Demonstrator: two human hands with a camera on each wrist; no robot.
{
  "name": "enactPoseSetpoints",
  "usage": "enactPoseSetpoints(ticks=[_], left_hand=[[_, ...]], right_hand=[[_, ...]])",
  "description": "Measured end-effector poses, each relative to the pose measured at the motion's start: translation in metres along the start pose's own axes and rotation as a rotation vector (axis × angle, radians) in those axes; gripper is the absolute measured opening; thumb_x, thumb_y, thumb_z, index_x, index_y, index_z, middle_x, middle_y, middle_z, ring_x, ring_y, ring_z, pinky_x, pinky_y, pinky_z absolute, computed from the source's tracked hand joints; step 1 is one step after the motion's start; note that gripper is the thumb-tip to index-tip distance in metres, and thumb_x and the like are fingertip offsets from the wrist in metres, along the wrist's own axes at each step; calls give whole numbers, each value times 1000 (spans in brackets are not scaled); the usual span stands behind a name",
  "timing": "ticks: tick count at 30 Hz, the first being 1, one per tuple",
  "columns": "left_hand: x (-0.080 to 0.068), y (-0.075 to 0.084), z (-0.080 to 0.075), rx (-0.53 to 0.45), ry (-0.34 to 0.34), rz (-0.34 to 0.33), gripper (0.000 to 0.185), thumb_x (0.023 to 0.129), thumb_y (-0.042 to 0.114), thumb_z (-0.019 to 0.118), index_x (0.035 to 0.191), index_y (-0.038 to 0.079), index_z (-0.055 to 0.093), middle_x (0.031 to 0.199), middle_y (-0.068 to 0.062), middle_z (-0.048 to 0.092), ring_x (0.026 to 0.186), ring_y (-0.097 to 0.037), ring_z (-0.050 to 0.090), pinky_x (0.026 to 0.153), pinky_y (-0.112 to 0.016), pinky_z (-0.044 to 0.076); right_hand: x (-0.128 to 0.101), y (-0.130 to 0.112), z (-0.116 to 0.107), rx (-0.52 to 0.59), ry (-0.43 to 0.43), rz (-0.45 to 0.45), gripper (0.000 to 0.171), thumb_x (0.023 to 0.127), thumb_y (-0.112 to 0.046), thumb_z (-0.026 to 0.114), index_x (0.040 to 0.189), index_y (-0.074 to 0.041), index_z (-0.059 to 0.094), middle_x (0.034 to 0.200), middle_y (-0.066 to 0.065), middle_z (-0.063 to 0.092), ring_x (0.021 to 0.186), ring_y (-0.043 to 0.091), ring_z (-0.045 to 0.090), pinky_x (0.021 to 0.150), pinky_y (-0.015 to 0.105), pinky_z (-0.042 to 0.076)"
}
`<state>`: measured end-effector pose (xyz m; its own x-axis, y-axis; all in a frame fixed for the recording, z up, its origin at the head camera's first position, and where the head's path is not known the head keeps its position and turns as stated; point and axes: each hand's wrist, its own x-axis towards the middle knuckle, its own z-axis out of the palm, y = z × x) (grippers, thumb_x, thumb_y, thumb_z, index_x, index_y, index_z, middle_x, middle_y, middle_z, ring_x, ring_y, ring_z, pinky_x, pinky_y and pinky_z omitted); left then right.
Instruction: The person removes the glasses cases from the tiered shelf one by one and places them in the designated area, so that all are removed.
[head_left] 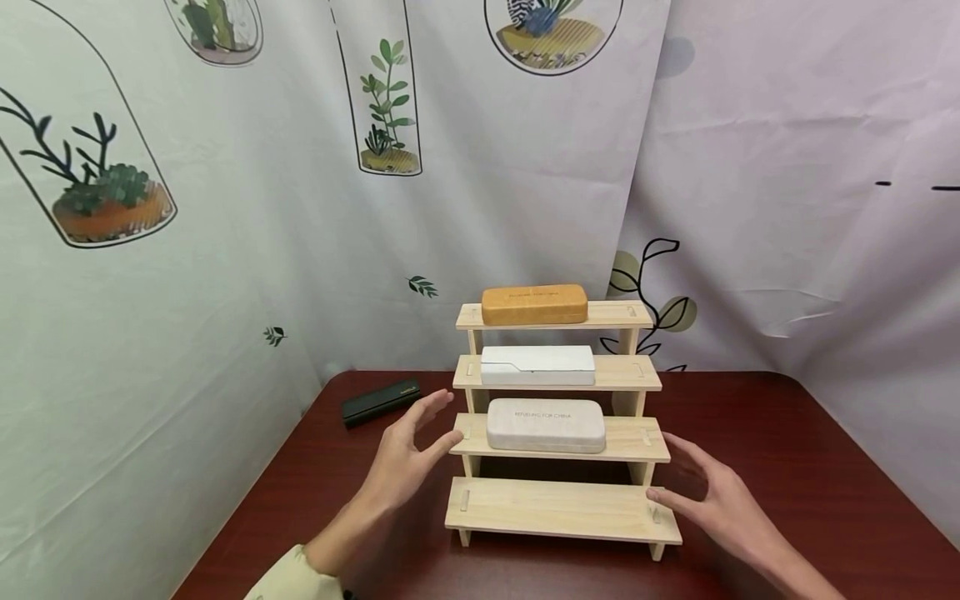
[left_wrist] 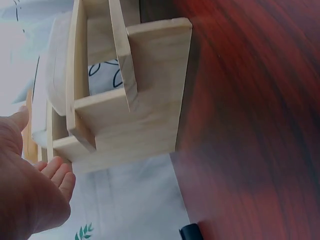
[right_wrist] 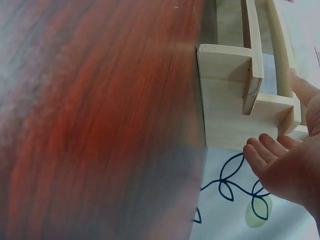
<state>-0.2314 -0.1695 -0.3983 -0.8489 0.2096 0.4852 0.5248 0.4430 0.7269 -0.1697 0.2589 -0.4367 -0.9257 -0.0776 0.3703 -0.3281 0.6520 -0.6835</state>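
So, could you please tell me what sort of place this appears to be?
Probably a staged tabletop display corner: a stepped wooden rack holding three glasses cases, orange, white and grey, on a dark red table, with plant-printed curtains behind.

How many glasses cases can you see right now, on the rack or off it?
4. The orange case is on the top step, the white case on the second, the grey case on the third, and the black case on the table left of the rack.
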Motion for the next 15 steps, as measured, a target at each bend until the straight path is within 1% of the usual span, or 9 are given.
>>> enactPoseSetpoints(ticks=[5,10,13,15], left_hand=[[-1,4,7,-10,-19,17,63,96,27,83,151,13,58,148,0,64,141,-21,56,116,-52,43],[0,9,14,-16,-42,22,64,95,27,84,152,13,58,149,0,63,142,-19,55,117,-52,42],[1,10,17,-18,-47,39,63,96,28,83,152,14,58,149,-1,63,141,-19,56,116,-53,44],[2,11,19,-19,-48,42,62,96,28,83,152,16,58,149,1,63,140,-18,57,115,-53,45]], right_hand=[[3,-2,2,22,-1,13,85,87,-29,91,155,-1,48,139,24,66,118,39,70,89,28,58],[6,-4,3,52,12,11,84,89,-26,90,157,-3,47,141,24,65,118,39,70,86,24,57],[9,-4,3,61,33,3,83,89,-24,90,157,-2,47,141,26,64,119,41,69,85,21,56],[10,-4,3,60,46,0,82,89,-24,89,157,-1,48,141,26,64,119,41,69,85,19,55]])
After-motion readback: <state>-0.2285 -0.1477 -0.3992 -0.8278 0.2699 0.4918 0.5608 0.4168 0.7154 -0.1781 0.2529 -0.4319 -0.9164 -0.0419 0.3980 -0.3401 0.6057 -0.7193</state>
